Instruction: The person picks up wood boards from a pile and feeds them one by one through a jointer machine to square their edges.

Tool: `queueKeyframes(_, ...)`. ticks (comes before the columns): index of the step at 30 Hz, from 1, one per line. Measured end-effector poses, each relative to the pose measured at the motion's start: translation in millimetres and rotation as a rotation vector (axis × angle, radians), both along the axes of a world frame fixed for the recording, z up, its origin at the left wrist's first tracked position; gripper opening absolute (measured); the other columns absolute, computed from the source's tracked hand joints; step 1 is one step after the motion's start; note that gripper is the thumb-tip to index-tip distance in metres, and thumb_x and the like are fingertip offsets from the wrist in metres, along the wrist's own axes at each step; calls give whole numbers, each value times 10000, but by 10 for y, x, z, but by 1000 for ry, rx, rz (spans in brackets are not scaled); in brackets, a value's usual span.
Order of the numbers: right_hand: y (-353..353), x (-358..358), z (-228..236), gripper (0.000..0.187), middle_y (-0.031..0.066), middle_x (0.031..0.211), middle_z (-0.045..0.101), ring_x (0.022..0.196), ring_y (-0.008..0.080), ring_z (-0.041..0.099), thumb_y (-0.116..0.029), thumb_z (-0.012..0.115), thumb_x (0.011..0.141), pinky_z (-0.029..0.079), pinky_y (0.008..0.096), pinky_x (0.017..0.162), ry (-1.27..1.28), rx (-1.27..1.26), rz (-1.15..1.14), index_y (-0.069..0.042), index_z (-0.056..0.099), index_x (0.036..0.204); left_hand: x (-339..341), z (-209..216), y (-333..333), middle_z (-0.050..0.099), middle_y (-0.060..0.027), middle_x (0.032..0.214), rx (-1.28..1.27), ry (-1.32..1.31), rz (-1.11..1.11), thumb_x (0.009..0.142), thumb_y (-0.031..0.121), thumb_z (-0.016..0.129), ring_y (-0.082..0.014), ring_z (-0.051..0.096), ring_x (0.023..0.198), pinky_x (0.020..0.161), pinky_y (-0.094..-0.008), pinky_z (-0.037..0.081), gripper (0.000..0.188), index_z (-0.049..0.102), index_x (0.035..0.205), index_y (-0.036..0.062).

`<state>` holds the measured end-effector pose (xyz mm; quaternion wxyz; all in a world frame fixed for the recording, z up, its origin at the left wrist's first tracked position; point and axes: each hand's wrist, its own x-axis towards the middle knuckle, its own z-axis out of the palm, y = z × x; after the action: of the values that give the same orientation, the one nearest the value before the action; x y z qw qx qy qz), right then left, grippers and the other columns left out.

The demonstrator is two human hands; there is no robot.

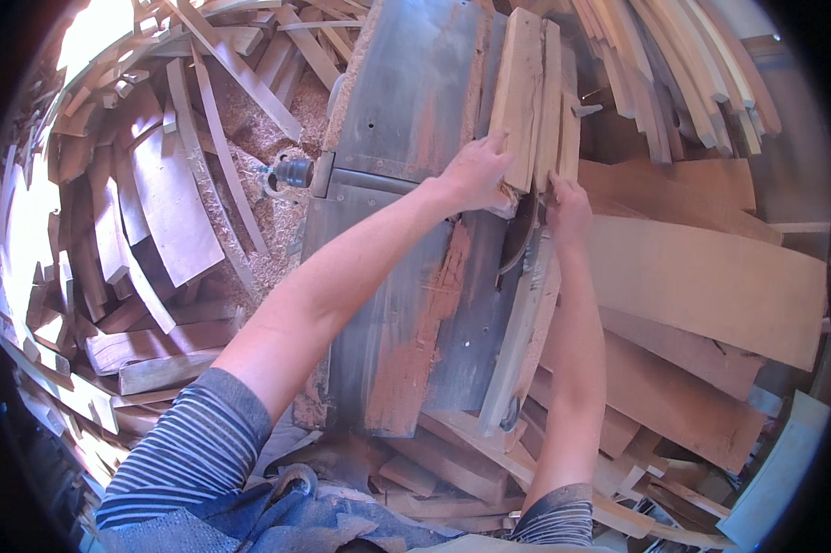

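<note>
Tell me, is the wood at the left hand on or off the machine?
On: the wooden board lies along the metal table, left hand at its near end.

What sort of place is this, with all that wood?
Probably a woodworking shop. There's a long metal machine with a flat top, a heap of sawdust beside it, and lots of cut boards piled on both sides.

Clear passage: far section of the metal bed (401, 88), left of the wooden strips (518, 97). Obstructions: the left forearm (328, 286) crosses the bed diagonally; a dark curved plate (520, 244) occupies the gap between both hands; stacked boards (710, 286) block the right side.
</note>
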<state>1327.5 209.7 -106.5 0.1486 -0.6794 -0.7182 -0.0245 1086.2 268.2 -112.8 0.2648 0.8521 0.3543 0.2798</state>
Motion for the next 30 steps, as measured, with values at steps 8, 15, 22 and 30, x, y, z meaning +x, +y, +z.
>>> queueKeyframes(8, 911, 340, 163, 297, 138, 1124, 726, 1045, 355, 693, -225, 649, 930, 553, 461, 882, -67, -183, -142, -185, 748, 1207, -543, -65, 966, 630, -165, 1363, 129, 76, 8, 795, 146, 729, -359, 536, 1329, 1119, -429, 450, 335, 715, 1097, 1)
queueKeyframes(15, 1338, -137, 217, 481, 223, 1025, 742, 1038, 366, 715, -491, 695, 872, 546, 470, 888, -69, -247, -394, -29, 724, 1000, -461, 90, 968, 615, -201, 1263, -133, 144, 209, 863, 383, 723, -366, 629, 1181, 1053, -445, 500, 528, 702, 1122, -77)
queueKeyframes(22, 1292, 295, 872, 389, 7, 793, 637, 629, 94, 570, -435, 753, 862, 428, 264, 562, 495, -537, -468, -64, 721, 972, -70, 10, 1112, 513, -262, 1304, -147, 322, 424, 825, 366, 749, -424, 614, 1167, 1050, -483, 494, 626, 613, 1258, -65)
queueKeyframes(30, -899, -134, 1867, 614, 71, 1042, 678, 946, 162, 654, -515, 648, 925, 537, 325, 781, 1252, -186, -747, -21, 631, 1290, -127, 48, 1312, 545, -271, 1320, -257, 328, 538, 767, 391, 780, -434, 585, 1216, 1047, -475, 492, 771, 537, 1348, -54)
